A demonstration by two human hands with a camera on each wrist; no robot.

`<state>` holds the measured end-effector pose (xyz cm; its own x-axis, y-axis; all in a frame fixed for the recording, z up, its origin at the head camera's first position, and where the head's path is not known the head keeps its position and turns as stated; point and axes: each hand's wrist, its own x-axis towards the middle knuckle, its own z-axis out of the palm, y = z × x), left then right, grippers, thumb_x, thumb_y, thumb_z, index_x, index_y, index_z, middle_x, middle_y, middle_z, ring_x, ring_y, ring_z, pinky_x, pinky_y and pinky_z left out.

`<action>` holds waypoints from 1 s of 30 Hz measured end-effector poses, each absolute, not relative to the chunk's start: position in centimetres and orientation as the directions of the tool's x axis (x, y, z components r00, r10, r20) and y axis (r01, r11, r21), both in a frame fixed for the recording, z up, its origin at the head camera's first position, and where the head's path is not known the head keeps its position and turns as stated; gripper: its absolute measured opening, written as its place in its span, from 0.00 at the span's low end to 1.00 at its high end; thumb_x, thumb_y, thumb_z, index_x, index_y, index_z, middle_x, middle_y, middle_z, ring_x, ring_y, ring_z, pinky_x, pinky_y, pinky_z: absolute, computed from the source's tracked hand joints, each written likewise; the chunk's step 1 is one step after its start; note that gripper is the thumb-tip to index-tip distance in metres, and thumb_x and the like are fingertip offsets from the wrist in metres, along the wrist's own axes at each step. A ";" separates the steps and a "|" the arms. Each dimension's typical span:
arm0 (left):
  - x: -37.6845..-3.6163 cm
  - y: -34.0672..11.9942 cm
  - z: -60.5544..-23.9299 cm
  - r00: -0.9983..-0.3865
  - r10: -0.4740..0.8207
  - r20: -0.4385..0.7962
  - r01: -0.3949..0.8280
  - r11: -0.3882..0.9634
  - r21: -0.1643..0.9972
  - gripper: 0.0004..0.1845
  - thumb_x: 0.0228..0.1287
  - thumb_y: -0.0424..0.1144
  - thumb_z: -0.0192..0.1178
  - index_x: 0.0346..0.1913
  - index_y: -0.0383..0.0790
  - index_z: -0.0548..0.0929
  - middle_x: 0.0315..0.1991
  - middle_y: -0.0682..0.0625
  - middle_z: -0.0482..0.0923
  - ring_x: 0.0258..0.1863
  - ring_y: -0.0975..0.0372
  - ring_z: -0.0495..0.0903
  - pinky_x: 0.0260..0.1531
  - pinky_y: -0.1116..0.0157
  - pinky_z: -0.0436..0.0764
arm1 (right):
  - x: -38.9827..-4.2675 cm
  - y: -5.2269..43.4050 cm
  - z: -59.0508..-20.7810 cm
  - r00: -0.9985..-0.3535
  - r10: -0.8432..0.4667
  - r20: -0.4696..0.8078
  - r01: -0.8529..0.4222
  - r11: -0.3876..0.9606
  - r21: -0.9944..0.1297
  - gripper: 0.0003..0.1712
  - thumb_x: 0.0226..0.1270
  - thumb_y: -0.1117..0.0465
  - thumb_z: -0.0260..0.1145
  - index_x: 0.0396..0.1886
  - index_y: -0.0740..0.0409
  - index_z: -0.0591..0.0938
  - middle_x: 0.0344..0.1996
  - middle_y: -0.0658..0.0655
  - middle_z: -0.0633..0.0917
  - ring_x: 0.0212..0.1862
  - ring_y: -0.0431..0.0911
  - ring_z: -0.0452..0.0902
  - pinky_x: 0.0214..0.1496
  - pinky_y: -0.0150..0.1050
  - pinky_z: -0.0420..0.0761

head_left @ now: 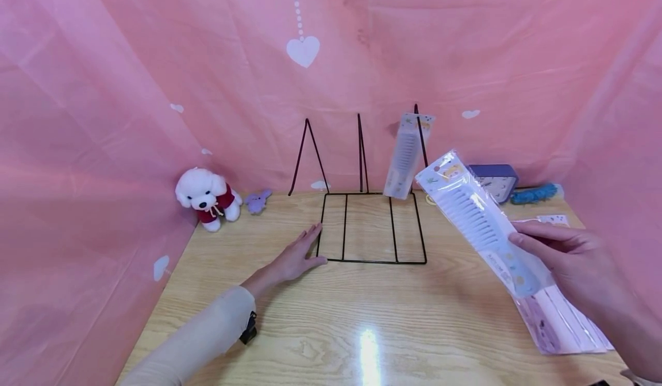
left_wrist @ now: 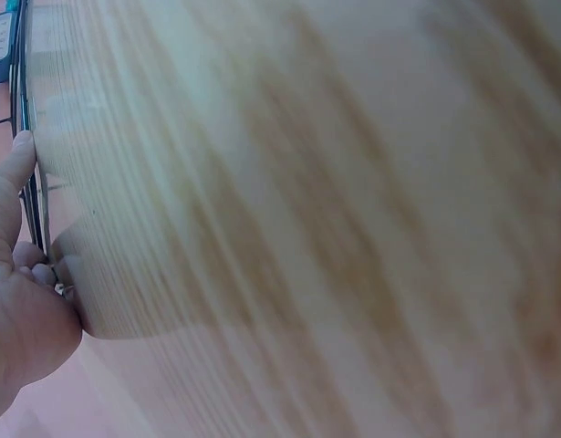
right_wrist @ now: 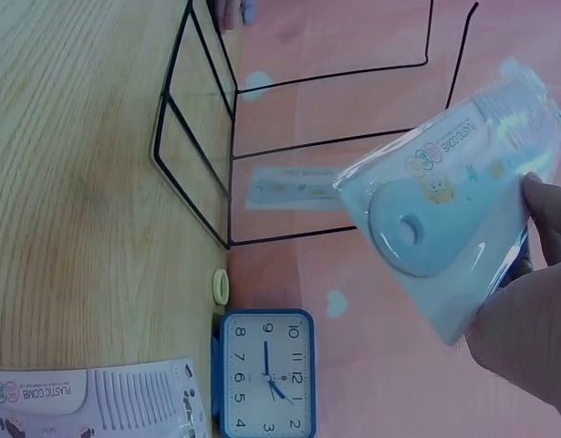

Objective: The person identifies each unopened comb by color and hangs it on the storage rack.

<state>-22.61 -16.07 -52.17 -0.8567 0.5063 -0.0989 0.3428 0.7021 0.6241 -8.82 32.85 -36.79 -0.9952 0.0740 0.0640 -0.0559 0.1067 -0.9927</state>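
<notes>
My right hand (head_left: 574, 254) pinches a light-blue plastic comb (head_left: 476, 219) in a clear package by its lower edge, raised over the right of the table. In the right wrist view the same comb's rounded handle end (right_wrist: 417, 224) shows through the wrapper. My left hand (head_left: 295, 258) rests with fingers extended at the left side of a black wire rack (head_left: 372, 261). One finger lies along the wire in the left wrist view. Another packaged comb (head_left: 405, 156) hangs on the rack's right prong; the middle and left prongs bear nothing.
More packaged combs (head_left: 564, 328) lie at the right, partly under my right hand. Behind stand a blue clock (head_left: 496, 182) and a teal fuzzy item (head_left: 535, 194). A white plush dog (head_left: 201, 193) and small purple toy (head_left: 257, 201) sit at the back left. Pink cloth (head_left: 362, 70) encloses the table.
</notes>
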 end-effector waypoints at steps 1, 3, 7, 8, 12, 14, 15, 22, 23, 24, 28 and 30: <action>-22.6 -16.1 -52.2 -0.857 0.505 -0.100 0.342 0.703 0.624 0.51 0.77 0.58 0.62 0.88 0.47 0.44 0.87 0.44 0.40 0.84 0.44 0.44 0.79 0.41 0.56 | -8.8 32.9 -36.8 -0.995 0.068 0.067 -0.056 0.147 -0.988 0.18 0.76 0.70 0.69 0.60 0.53 0.90 0.48 0.34 0.90 0.40 0.34 0.88 0.34 0.32 0.88; -22.6 -16.1 -52.1 -0.858 0.501 -0.109 0.334 0.707 0.623 0.51 0.77 0.59 0.62 0.88 0.49 0.43 0.87 0.45 0.40 0.84 0.45 0.43 0.79 0.42 0.56 | -8.9 32.9 -36.9 -0.996 0.056 0.070 -0.055 0.229 -0.972 0.19 0.76 0.69 0.69 0.61 0.52 0.90 0.48 0.32 0.90 0.41 0.33 0.88 0.34 0.32 0.87; -22.6 -16.1 -52.2 -0.860 0.496 -0.116 0.325 0.710 0.625 0.51 0.77 0.59 0.62 0.88 0.50 0.43 0.87 0.47 0.39 0.84 0.46 0.43 0.79 0.43 0.56 | -9.0 32.9 -37.1 -0.997 0.039 0.073 -0.059 0.276 -0.959 0.19 0.77 0.68 0.69 0.63 0.53 0.89 0.48 0.33 0.90 0.41 0.33 0.88 0.34 0.32 0.87; -22.6 -16.1 -52.2 -0.860 0.496 -0.117 0.325 0.710 0.625 0.51 0.77 0.59 0.62 0.88 0.50 0.43 0.87 0.47 0.39 0.85 0.46 0.43 0.79 0.43 0.56 | -9.1 32.9 -37.2 -0.997 0.038 0.073 -0.059 0.277 -0.959 0.19 0.77 0.68 0.69 0.63 0.53 0.89 0.48 0.33 0.90 0.41 0.34 0.88 0.34 0.32 0.87; -22.6 -16.1 -52.3 -0.858 0.500 -0.118 0.326 0.707 0.628 0.51 0.77 0.59 0.62 0.88 0.50 0.43 0.87 0.47 0.39 0.85 0.47 0.42 0.79 0.43 0.55 | -9.3 32.7 -37.3 -0.995 0.057 0.083 -0.062 0.303 -0.951 0.18 0.76 0.67 0.70 0.61 0.53 0.90 0.46 0.33 0.91 0.40 0.33 0.88 0.33 0.32 0.87; -22.6 -16.1 -52.3 -0.858 0.500 -0.121 0.324 0.707 0.629 0.51 0.77 0.59 0.62 0.88 0.50 0.43 0.87 0.47 0.39 0.85 0.47 0.42 0.79 0.43 0.55 | -9.4 32.6 -37.3 -0.994 0.073 0.084 -0.056 0.318 -0.946 0.17 0.76 0.66 0.71 0.61 0.53 0.90 0.46 0.32 0.90 0.40 0.33 0.88 0.34 0.32 0.87; -22.7 -16.1 -52.2 -0.857 0.501 -0.121 0.323 0.706 0.631 0.51 0.77 0.59 0.62 0.88 0.50 0.43 0.87 0.47 0.39 0.85 0.47 0.42 0.79 0.43 0.55 | -9.4 32.5 -37.3 -0.993 0.081 0.086 -0.054 0.329 -0.943 0.17 0.75 0.66 0.71 0.61 0.53 0.90 0.45 0.32 0.90 0.41 0.32 0.88 0.34 0.31 0.87; -22.6 -16.0 -52.1 -0.858 0.500 -0.113 0.326 0.703 0.632 0.51 0.77 0.58 0.62 0.88 0.48 0.43 0.87 0.45 0.40 0.84 0.45 0.42 0.79 0.40 0.54 | -10.5 32.0 -37.6 -0.993 0.102 0.059 -0.018 0.365 -0.931 0.17 0.76 0.59 0.72 0.61 0.49 0.90 0.42 0.31 0.90 0.40 0.31 0.87 0.35 0.30 0.86; -22.5 -16.0 -52.1 -0.859 0.500 -0.111 0.325 0.700 0.635 0.51 0.77 0.58 0.63 0.88 0.48 0.44 0.87 0.45 0.40 0.84 0.44 0.43 0.79 0.40 0.54 | -10.8 31.8 -37.8 -0.992 0.105 0.066 -0.022 0.372 -0.928 0.17 0.76 0.58 0.73 0.61 0.50 0.90 0.42 0.31 0.90 0.40 0.30 0.87 0.35 0.29 0.86; -22.5 -16.0 -52.0 -0.860 0.499 -0.110 0.325 0.700 0.636 0.51 0.77 0.58 0.63 0.88 0.48 0.44 0.87 0.45 0.40 0.84 0.44 0.43 0.79 0.40 0.54 | -11.2 31.6 -37.9 -0.991 0.110 0.077 -0.030 0.375 -0.927 0.17 0.75 0.58 0.73 0.61 0.51 0.90 0.42 0.31 0.90 0.40 0.30 0.87 0.36 0.29 0.86; -22.5 -16.0 -52.0 -0.862 0.494 -0.112 0.320 0.702 0.636 0.51 0.77 0.58 0.63 0.88 0.48 0.44 0.87 0.46 0.40 0.84 0.44 0.43 0.79 0.40 0.54 | -13.0 30.3 -38.9 -0.984 0.128 0.121 -0.051 0.453 -0.890 0.20 0.75 0.52 0.73 0.61 0.55 0.89 0.41 0.28 0.88 0.40 0.31 0.84 0.38 0.26 0.84; -22.5 -16.0 -52.1 -0.863 0.494 -0.107 0.323 0.702 0.635 0.51 0.77 0.58 0.63 0.88 0.48 0.44 0.87 0.45 0.40 0.84 0.44 0.43 0.79 0.40 0.54 | -14.0 29.5 -39.4 -0.982 0.130 0.140 -0.061 0.481 -0.875 0.22 0.76 0.51 0.72 0.60 0.59 0.88 0.39 0.29 0.86 0.40 0.32 0.83 0.39 0.25 0.84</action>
